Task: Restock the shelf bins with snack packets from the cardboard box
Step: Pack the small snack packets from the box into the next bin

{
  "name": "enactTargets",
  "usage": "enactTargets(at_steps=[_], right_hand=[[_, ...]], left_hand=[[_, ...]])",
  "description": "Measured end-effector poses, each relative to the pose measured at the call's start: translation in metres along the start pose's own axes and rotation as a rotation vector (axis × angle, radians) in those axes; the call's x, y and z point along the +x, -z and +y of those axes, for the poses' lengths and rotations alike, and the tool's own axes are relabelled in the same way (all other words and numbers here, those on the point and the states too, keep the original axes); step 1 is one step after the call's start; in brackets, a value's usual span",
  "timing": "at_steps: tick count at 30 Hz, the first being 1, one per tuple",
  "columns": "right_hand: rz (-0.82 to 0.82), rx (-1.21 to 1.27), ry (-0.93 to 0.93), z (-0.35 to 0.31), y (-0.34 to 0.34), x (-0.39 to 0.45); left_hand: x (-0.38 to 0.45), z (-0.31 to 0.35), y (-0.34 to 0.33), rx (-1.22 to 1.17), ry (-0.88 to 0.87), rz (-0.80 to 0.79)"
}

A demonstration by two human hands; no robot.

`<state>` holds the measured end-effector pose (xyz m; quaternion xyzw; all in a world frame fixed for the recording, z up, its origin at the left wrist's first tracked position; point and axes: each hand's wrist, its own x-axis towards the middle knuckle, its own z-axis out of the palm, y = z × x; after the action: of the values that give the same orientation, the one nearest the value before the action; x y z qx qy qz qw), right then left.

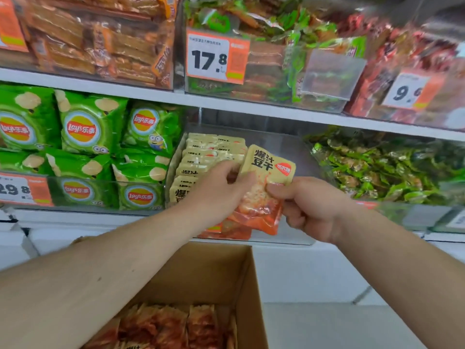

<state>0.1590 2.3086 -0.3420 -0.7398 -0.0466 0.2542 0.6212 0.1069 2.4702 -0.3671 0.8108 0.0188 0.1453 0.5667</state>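
While green chip bags (90, 127) fill the bin at the far left of the lower shelf, the middle clear bin (297, 152) holds a row of beige packets (201, 157) that stand one behind another along its left side. The left hand (219, 190) reaches in front of this row, and its fingers curl onto the left edge of one snack packet (264, 182). This packet is held just in front of the middle bin, above its front wall. Its long axis is nearly upright and leans a little to the right; the beige end with black characters points up, and the orange-red end points down. The right hand (309, 207) pinches the packet's right edge between the thumb and the curled fingers. To the right, another bin is full of small green wrapped snacks (392, 170). Below the two arms stands the open cardboard box (221, 268), with more orange-red packets (171, 326) lying inside at the bottom.
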Motion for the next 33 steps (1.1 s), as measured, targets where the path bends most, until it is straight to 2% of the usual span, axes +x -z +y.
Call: enactTargets(at_steps=[3,6,9,11,15,19,23,26,30,33], right_hand=[[0.201,0.073,0.018,-0.016,0.018,0.025],[0.383,0.062,0.076,-0.027,0.028,0.052],[0.517,0.055,0.153,-0.029,0.030,0.085],[0.584,0.010,0.167,-0.026,0.033,0.116],[0.601,-0.180,0.062,-0.021,0.042,0.164],[0.556,-0.294,0.050,-0.018,0.041,0.206],[0.441,-0.249,0.054,-0.013,0.033,0.243],[0.504,-0.362,0.044,-0.013,0.021,0.243],[0.547,-0.383,0.052,-0.007,0.016,0.250],[0.614,-0.534,0.103,-0.001,0.013,0.256]], left_hand=[[0.023,0.000,-0.005,0.187,-0.128,0.111],[0.056,-0.011,0.000,0.563,-0.190,0.162],[0.089,-0.020,0.005,0.920,-0.015,-0.001],[0.100,-0.025,0.005,1.019,0.087,-0.116],[0.105,-0.038,0.005,0.965,0.235,-0.262],[0.106,-0.039,0.005,0.960,0.244,-0.268],[0.106,-0.043,0.006,0.955,0.245,-0.274],[0.106,-0.044,0.007,0.949,0.254,-0.283],[0.107,-0.047,0.007,0.956,0.254,-0.294],[0.108,-0.047,0.006,0.964,0.260,-0.302]])
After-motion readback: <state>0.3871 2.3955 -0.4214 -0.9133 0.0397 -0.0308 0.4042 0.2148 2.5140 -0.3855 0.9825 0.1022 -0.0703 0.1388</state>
